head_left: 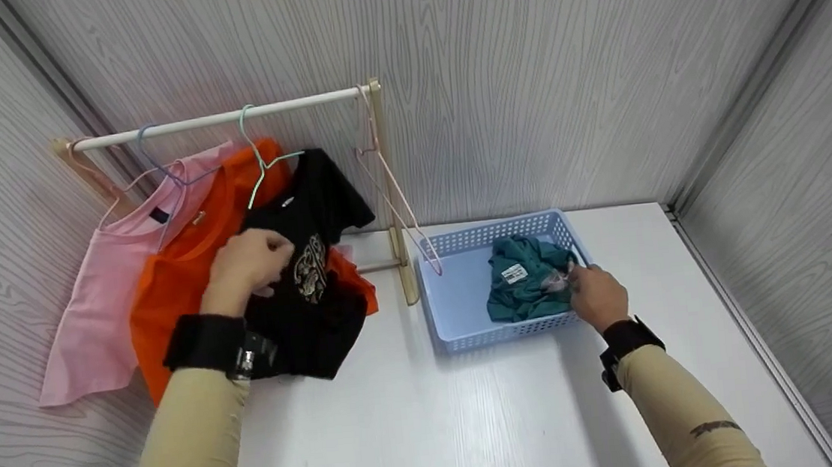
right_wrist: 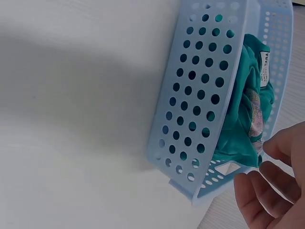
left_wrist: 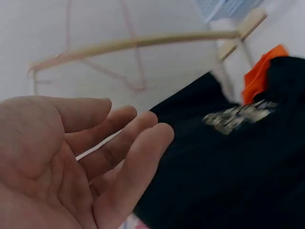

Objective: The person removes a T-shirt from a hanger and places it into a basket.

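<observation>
My left hand [head_left: 251, 261] is in front of the black T-shirt [head_left: 324, 196] on the rack, fingers loosely bent and holding nothing. In the left wrist view the palm of this hand [left_wrist: 95, 157] faces up beside the dark cloth [left_wrist: 190, 176]. A mint-green hanger [head_left: 260, 160] is at the black T-shirt's neck. Over at the blue basket [head_left: 459, 301], my right hand [head_left: 599, 295] reaches the right rim. A crumpled teal garment [right_wrist: 236, 129] with a white label lies inside. Its corner is right at the thumb and fingertips, which stand apart from each other.
The rack's white rail [head_left: 203, 122] also carries a pink T-shirt [head_left: 95, 307] and an orange T-shirt [head_left: 172, 285]. A bare pink hanger [head_left: 399, 197] hangs at its right end, above the basket's left edge. Pale wood-grain walls enclose the white table [head_left: 433, 427].
</observation>
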A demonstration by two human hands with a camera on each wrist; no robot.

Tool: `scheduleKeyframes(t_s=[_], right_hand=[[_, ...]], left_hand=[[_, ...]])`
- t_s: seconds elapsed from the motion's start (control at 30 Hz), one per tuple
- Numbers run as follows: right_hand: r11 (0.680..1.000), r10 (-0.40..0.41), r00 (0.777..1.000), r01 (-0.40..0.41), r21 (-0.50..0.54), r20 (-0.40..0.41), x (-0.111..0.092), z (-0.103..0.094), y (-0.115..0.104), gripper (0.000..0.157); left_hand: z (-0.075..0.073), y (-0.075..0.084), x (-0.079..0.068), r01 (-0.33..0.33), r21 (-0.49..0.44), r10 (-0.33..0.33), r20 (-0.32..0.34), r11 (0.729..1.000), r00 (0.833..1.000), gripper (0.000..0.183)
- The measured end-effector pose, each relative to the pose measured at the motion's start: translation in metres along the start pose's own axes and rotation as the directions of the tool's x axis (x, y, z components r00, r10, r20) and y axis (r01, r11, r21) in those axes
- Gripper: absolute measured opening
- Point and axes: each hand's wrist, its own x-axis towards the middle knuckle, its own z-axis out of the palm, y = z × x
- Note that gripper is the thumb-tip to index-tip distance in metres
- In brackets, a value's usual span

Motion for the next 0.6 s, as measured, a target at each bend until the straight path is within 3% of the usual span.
scheduleKeyframes(t_s=[0.1,0.2,0.3,0.4,0.6], right_hand=[[1.000,-0.012,1.000,0.012,-0.005,0.009,-0.005,-0.002,0.005,0.029],[1.000,-0.018,1.000,0.019,-0.009,0.012,-0.009,-0.002,0.005,0.031],[0.999,-0.028,0.999,0.029,-0.018,0.029,-0.014,-0.003,0.004,0.031],[0.999,-0.044,0.998,0.045,-0.023,0.050,-0.017,-0.005,0.002,0.030],[0.998,-0.056,0.996,0.058,-0.028,0.066,-0.029,-0.003,0.004,0.028]], left_hand=[[-0.022,-0.001,0.004,0.032,0.049,-0.027,-0.088,0.998,0.996,0.036],[-0.031,-0.008,0.010,0.094,0.056,-0.083,-0.177,0.994,0.981,0.037],[-0.029,-0.015,0.016,0.153,0.033,-0.141,-0.236,0.988,0.961,0.043],[-0.021,-0.021,0.021,0.180,0.011,-0.173,-0.239,0.984,0.955,0.047],[-0.003,-0.021,0.030,0.168,0.002,-0.160,-0.290,0.986,0.944,0.039]])
